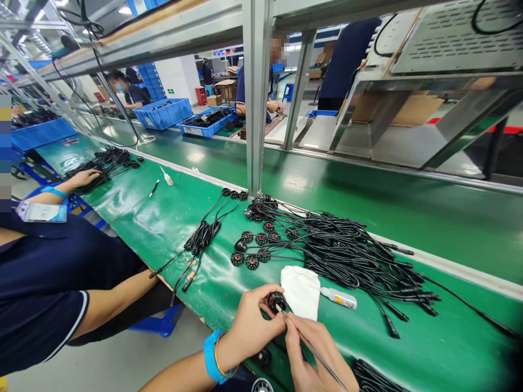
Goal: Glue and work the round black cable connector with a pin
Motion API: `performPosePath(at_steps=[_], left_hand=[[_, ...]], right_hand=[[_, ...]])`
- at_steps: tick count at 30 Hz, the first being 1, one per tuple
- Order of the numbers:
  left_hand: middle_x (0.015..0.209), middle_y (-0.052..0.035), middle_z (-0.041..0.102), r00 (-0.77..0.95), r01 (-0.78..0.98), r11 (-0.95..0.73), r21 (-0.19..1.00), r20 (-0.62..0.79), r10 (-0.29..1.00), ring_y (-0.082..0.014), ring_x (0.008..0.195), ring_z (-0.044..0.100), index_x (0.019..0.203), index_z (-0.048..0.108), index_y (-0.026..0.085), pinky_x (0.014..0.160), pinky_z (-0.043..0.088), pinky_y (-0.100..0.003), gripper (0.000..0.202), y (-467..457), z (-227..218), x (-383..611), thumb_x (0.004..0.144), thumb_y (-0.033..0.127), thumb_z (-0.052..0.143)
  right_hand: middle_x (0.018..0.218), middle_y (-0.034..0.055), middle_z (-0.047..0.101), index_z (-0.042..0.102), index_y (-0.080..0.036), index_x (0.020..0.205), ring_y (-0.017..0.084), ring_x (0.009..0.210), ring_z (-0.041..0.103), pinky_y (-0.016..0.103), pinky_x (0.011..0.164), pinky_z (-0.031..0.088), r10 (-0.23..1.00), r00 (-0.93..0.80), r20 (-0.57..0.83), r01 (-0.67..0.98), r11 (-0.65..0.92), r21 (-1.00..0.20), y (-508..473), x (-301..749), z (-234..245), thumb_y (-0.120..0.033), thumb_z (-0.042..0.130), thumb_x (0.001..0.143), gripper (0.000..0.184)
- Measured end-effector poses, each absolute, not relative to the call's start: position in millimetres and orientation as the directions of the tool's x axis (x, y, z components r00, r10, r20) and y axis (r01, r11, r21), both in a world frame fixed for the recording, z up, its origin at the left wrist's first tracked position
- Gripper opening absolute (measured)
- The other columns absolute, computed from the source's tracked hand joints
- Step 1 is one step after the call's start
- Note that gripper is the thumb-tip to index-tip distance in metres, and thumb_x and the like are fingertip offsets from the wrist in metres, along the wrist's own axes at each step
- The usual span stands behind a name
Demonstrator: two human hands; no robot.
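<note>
My left hand (249,321), with a blue wristband and a bangle, pinches a small black round part (277,299) near the table's front edge. My right hand (316,348) grips a thin metal tool (324,363) like a pen; its pale pointed tip touches or nearly touches the part's lower side. Just behind the hands lies a white cloth (301,288), and beside it a small white squeeze bottle (340,298). A large pile of black cables (347,250) spreads beyond them, with round black heads (252,262) at its left end.
A smaller cable bundle (203,235) lies to the left on the green table (220,294). Farther left, a co-worker's hand (85,178) rests on another cable pile (108,163). A metal post (254,103) rises behind the heads. Blue bins (163,113) stand across the bench.
</note>
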State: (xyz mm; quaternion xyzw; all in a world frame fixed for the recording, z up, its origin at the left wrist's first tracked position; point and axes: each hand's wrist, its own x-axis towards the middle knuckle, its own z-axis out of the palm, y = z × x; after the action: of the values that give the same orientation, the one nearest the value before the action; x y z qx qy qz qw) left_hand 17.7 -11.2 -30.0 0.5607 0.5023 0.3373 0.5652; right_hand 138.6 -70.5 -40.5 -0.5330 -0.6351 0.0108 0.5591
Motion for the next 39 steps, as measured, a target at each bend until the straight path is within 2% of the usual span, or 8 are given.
performPosePath(at_steps=[4, 14, 23, 31, 35, 39], left_hand=[[0.077, -0.0023, 0.068, 0.269, 0.174, 0.156, 0.972, -0.199, 0.942, -0.0133, 0.064, 0.06, 0.109, 0.07, 0.012, 0.066, 0.053, -0.023, 0.042, -11, -28, 19, 0.067, 0.011, 0.07], [0.083, -0.0028, 0.069, 0.276, 0.186, 0.126, 0.974, -0.175, 0.945, -0.0143, 0.068, 0.062, 0.108, 0.071, 0.014, 0.067, 0.053, -0.023, 0.039, -12, -32, 16, 0.069, 0.01, 0.067], [0.076, -0.0007, 0.066, 0.279, 0.164, 0.152, 0.975, -0.194, 0.941, -0.0126, 0.063, 0.057, 0.109, 0.07, 0.012, 0.064, 0.051, -0.022, 0.042, -10, -31, 19, 0.067, 0.01, 0.066], [0.079, -0.0005, 0.066, 0.294, 0.147, 0.095, 0.985, -0.135, 0.946, -0.0116, 0.065, 0.056, 0.103, 0.07, 0.014, 0.063, 0.048, -0.02, 0.03, -12, -31, 17, 0.073, 0.012, 0.065], [0.076, -0.0007, 0.065, 0.293, 0.167, 0.165, 0.972, -0.208, 0.933, -0.0119, 0.064, 0.055, 0.103, 0.069, 0.012, 0.062, 0.047, -0.021, 0.034, -6, -27, 19, 0.069, 0.01, 0.066], [0.067, 0.0025, 0.057, 0.346, 0.199, 0.221, 0.955, -0.28, 0.895, -0.0091, 0.058, 0.046, 0.099, 0.071, 0.01, 0.054, 0.038, -0.019, 0.033, 3, -25, 19, 0.066, 0.009, 0.065]], right_hand=[[0.088, 0.0046, 0.073, 0.068, -0.019, 0.103, 0.016, 0.076, 0.072, 0.025, 0.068, 0.059, 0.692, 0.182, 0.698, 0.656, 0.443, -0.611, -71, 140, -38, -0.004, 0.067, 0.082, 0.026], [0.084, 0.0056, 0.071, 0.066, -0.017, 0.106, 0.014, 0.073, 0.071, 0.021, 0.069, 0.059, 0.703, 0.095, 0.704, 0.768, 0.398, -0.501, -68, 138, -44, -0.01, 0.064, 0.087, 0.02], [0.085, 0.0043, 0.073, 0.067, -0.018, 0.102, 0.015, 0.073, 0.072, 0.023, 0.068, 0.059, 0.669, 0.175, 0.723, 0.735, 0.4, -0.548, -70, 137, -37, -0.009, 0.066, 0.085, 0.019], [0.082, 0.0043, 0.069, 0.065, -0.017, 0.099, 0.013, 0.074, 0.07, 0.023, 0.073, 0.058, 0.675, 0.134, 0.726, 0.707, 0.448, -0.547, -61, 133, -26, -0.009, 0.06, 0.09, 0.012], [0.086, 0.0039, 0.07, 0.065, -0.019, 0.096, 0.013, 0.077, 0.069, 0.022, 0.076, 0.057, 0.719, 0.195, 0.667, 0.654, 0.411, -0.635, -65, 150, -19, -0.011, 0.06, 0.091, 0.01], [0.091, 0.0028, 0.07, 0.065, -0.022, 0.095, 0.013, 0.082, 0.07, 0.021, 0.078, 0.056, 0.784, 0.204, 0.586, 0.661, 0.331, -0.673, -65, 174, -15, -0.021, 0.055, 0.096, 0.01]])
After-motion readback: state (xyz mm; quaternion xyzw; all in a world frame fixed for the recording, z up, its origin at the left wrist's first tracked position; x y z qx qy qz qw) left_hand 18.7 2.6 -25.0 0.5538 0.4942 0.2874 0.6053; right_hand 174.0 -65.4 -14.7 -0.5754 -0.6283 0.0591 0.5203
